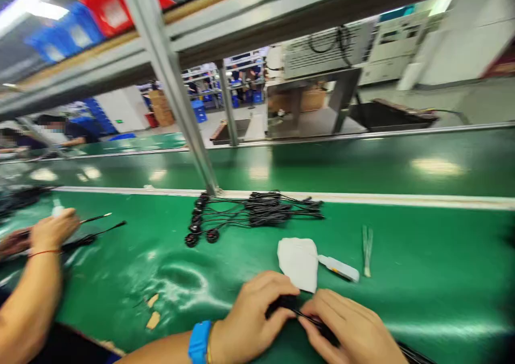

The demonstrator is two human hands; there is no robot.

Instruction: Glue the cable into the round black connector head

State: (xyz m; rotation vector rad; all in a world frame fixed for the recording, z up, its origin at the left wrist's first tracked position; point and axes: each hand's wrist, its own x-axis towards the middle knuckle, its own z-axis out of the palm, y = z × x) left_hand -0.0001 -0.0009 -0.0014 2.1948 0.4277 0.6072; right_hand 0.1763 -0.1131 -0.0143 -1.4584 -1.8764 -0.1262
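My left hand [253, 318], with a blue band at the wrist, is closed around a black cable [281, 303] near the front of the green bench. Close beside it, my right hand [341, 326] pinches the same cable, and more black strands come out below it toward the lower right corner. Fingers cover much of the held part. Just beyond my hands lies a white folded cloth [298, 262]. A small white bottle [340, 268] rests on its side with its thin nozzle at the cloth. To the right are thin pale strips [367, 250].
Several bundled black cables [267, 208] with round ends lie by a metal post [177, 85]. At left, a co-worker's hand [50, 230] holds a small bottle over other cables. Tan scraps [153, 319] lie on the green mat [434, 278]. A shelf with bins [107, 7] hangs above.
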